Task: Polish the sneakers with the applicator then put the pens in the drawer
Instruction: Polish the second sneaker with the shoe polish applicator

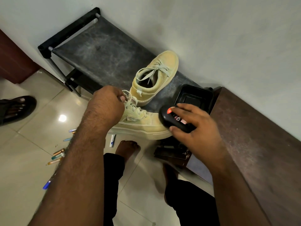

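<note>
Left hand [107, 105] has the near sneaker [140, 123] pinched by its laces, right hand [192, 121] grips the applicator [172, 118] pressed on the toe. We'd stroke along the shoe, which runs left to right between our hands. Sneaker 2 [156, 75] sits just beyond; pens [58, 154] on floor under the left arm.

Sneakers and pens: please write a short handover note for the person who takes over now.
Left hand holds the near sneaker by its laces. Right hand has its grip on the black applicator, pressed on that sneaker's toe. The second sneaker stands on the black rack. Pens lie scattered on the floor tiles.
Done: polishing has begun. Left: finish both sneakers, then put the pens in the drawer.
</note>
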The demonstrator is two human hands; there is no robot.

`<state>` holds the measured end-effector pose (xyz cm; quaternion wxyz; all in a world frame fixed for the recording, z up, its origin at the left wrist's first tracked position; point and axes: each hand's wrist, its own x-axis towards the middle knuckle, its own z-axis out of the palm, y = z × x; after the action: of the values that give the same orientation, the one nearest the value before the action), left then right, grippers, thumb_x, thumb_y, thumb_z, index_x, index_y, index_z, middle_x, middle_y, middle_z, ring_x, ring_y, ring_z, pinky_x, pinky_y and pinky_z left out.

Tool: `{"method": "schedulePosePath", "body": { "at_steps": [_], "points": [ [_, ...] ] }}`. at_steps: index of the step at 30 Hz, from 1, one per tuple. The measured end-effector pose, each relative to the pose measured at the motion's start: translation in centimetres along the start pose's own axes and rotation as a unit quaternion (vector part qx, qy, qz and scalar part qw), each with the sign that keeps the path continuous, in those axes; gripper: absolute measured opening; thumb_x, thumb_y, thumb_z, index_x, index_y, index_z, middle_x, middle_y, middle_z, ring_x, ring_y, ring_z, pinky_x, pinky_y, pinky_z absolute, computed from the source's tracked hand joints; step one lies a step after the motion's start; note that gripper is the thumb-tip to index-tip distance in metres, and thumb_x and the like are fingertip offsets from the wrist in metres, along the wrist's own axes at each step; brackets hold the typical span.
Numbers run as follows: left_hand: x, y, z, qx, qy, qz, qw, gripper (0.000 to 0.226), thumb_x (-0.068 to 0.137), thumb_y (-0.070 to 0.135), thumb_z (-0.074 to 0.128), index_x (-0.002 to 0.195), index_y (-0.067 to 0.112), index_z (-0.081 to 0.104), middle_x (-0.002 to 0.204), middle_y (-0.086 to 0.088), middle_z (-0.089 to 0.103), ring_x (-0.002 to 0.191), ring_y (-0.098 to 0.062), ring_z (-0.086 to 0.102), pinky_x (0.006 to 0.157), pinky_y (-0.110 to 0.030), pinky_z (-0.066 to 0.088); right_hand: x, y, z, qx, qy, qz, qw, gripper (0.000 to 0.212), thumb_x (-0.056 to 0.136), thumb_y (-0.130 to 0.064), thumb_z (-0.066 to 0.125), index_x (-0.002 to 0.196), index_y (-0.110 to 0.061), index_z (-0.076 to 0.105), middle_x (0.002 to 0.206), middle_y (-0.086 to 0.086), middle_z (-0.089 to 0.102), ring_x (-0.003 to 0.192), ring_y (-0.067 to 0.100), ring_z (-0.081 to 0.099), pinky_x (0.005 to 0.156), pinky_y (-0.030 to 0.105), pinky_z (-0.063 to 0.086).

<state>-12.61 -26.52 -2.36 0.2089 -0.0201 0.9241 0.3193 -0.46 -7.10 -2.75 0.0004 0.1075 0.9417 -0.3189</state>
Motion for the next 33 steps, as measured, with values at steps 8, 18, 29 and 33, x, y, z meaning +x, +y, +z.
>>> {"method": "schedulePosePath", "body": {
  "at_steps": [8, 18, 29, 33],
  "points": [
    [-0.2, 0.2, 0.1, -0.014, 0.007, -0.013, 1.000, 0.024, 0.099, 0.015, 0.050, 0.115, 0.012, 0.068, 0.111, -0.012, 0.064, 0.088, -0.017, 0.049, 0.077, -0.032, 0.039, -0.3, -0.3, -0.1, 0.066, 0.016, 0.002, 0.998, 0.050, 0.073, -0.029, 0.076, 0.122, -0.035, 0.064, 0.130, -0.018, 0.055, 0.122, 0.005, 0.050, 0.103, 0.028, 0.042],
    [-0.3, 0.3, 0.0, 0.004, 0.012, -0.007, 1.000, 0.025, 0.100, 0.016, 0.049, 0.117, 0.012, 0.067, 0.114, -0.013, 0.064, 0.090, -0.017, 0.044, 0.080, -0.031, 0.036, -0.4, -0.6, -0.1, 0.126, 0.088, 0.077, 0.985, 0.053, 0.074, -0.020, 0.081, 0.124, -0.027, 0.064, 0.115, -0.013, 0.056, 0.104, -0.010, 0.053, 0.079, 0.003, 0.043],
    [-0.1, 0.2, -0.1, 0.007, 0.009, -0.025, 1.000, 0.025, 0.099, 0.018, 0.051, 0.116, 0.012, 0.068, 0.110, -0.013, 0.065, 0.088, -0.020, 0.050, 0.079, -0.033, 0.040, -0.5, -1.2, 1.9, 0.139, 0.137, 0.198, 0.961, 0.058, 0.089, -0.039, 0.060, 0.143, -0.041, 0.038, 0.129, -0.014, 0.035, 0.095, -0.020, 0.047, 0.070, 0.003, 0.041],
    [-0.2, 0.4, 0.0, -0.006, 0.005, -0.025, 1.000, 0.024, 0.099, 0.020, 0.052, 0.116, 0.013, 0.068, 0.110, -0.011, 0.066, 0.088, -0.020, 0.052, 0.078, -0.032, 0.041, -0.3, -2.0, 4.0, 0.078, 0.186, 0.166, 0.965, 0.057, 0.086, -0.044, 0.061, 0.140, -0.036, 0.041, 0.134, -0.010, 0.034, 0.115, 0.001, 0.047, 0.084, 0.020, 0.047]
  ]
}}
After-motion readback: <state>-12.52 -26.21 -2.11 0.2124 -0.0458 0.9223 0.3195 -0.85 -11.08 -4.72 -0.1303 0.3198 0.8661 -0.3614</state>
